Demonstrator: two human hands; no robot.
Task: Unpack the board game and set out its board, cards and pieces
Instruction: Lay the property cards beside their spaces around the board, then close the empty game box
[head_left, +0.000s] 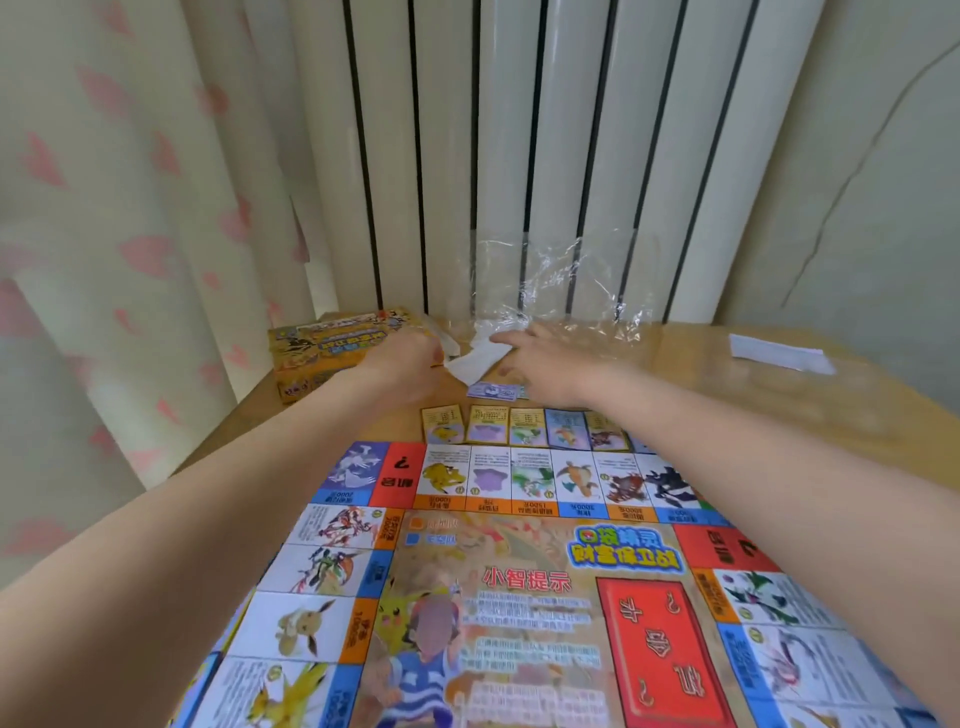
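Note:
The colourful game board (519, 597) lies unfolded on the wooden table (727, 395). Several property cards (519, 426) lie in a row along its far edge. Beyond them sits a small stack of paper money (491, 391). Both my arms reach over the board. My left hand (402, 364) is curled and pinches the edge of a white paper piece (475, 361) beside the yellow game box (322, 348). My right hand (545, 358) rests with its fingers stretched on the same white piece.
A crumpled clear plastic wrapper (561, 291) stands at the table's far edge against the radiator (519, 156). A white folded slip (779, 353) lies at the far right. A curtain with pink hearts (104, 260) hangs on the left.

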